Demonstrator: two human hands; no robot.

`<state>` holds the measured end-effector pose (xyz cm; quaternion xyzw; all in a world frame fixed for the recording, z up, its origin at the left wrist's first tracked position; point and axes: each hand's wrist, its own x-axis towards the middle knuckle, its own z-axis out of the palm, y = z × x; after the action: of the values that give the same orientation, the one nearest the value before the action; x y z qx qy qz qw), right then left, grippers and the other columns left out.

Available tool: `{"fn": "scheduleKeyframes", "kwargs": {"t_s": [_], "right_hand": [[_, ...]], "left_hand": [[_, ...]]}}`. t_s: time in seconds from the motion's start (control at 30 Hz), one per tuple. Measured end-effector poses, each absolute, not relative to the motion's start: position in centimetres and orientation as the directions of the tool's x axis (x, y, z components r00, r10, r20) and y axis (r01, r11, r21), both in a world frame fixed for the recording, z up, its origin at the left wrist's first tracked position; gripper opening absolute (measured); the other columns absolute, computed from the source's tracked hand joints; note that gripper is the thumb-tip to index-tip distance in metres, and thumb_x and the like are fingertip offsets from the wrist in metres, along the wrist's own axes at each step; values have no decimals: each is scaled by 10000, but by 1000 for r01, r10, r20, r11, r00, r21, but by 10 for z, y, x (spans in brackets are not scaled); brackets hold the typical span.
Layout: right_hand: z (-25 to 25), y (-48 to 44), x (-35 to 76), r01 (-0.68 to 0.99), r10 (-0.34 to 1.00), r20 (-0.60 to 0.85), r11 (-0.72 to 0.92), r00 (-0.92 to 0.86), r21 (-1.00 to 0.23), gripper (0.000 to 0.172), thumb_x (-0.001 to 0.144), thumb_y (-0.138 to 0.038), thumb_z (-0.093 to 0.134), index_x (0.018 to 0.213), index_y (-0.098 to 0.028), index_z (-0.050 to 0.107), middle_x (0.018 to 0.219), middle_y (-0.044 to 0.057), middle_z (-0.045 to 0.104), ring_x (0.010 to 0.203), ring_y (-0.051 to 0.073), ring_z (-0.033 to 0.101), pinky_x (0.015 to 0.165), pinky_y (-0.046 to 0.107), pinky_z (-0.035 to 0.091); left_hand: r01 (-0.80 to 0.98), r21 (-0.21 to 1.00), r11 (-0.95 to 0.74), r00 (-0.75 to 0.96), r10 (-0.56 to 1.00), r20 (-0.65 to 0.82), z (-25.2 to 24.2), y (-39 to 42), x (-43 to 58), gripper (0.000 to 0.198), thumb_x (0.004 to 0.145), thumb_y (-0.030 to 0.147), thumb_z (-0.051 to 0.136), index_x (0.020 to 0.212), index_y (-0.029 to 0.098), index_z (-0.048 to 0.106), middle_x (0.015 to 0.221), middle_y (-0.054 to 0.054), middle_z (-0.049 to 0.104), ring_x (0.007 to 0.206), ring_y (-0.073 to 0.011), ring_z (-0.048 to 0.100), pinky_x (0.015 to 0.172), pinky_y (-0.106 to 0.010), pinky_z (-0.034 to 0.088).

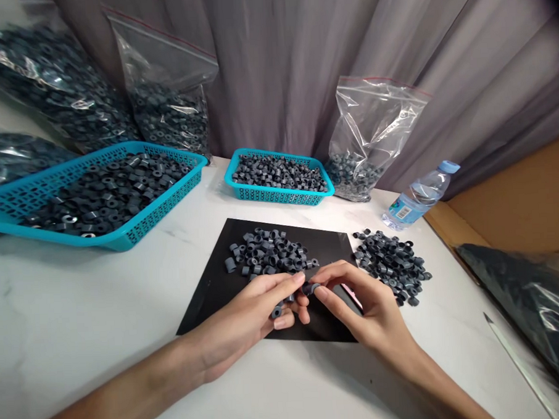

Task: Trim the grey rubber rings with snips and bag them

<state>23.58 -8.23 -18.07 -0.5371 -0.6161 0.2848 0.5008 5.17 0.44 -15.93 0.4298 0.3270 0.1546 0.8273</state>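
Observation:
A black mat lies on the white table with a heap of small grey rubber rings on its far half. Over the mat's near half, my left hand is curled, pinching a few grey rings, one showing under the fingers. My right hand meets it fingertip to fingertip and pinches one grey ring between thumb and forefinger. A second heap of rings lies on the table just right of the mat, beside my right hand.
A large teal basket of dark rings stands at left, a small teal basket of grey rings behind the mat. Clear bags of rings lean on the curtain. A water bottle lies at right, a dark bag beyond.

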Motion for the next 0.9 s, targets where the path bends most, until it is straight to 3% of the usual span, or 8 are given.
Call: {"fn": "scheduleKeyframes", "kwargs": {"t_s": [0.4, 0.67, 0.9], "right_hand": [[-180, -84, 236, 324, 950, 294, 247, 103, -913, 79, 993, -274, 611, 1057, -247, 647, 1011, 11, 695, 935, 147, 661, 831, 262, 518], [-179, -82, 235, 342, 948, 301, 251, 102, -906, 79, 992, -266, 610, 1059, -238, 642, 1011, 14, 705, 925, 142, 665, 824, 260, 523], [-177, -82, 234, 389, 927, 370, 317, 67, -865, 70, 958, -215, 652, 1026, -230, 655, 1030, 11, 676, 961, 133, 649, 855, 244, 524]], "left_hand": [[-11, 778, 628, 688, 569, -450, -159, 5, 53, 261, 910, 397, 701, 1001, 153, 713, 926, -42, 663, 898, -172, 610, 829, -323, 418], [3, 777, 630, 698, 555, -453, -157, 6, 53, 211, 927, 349, 680, 928, 145, 732, 891, -38, 662, 902, -168, 599, 891, -332, 424], [6, 792, 611, 730, 538, -421, -160, 6, 52, 260, 907, 425, 691, 940, 168, 707, 884, -38, 679, 892, -164, 586, 871, -320, 415]]}}
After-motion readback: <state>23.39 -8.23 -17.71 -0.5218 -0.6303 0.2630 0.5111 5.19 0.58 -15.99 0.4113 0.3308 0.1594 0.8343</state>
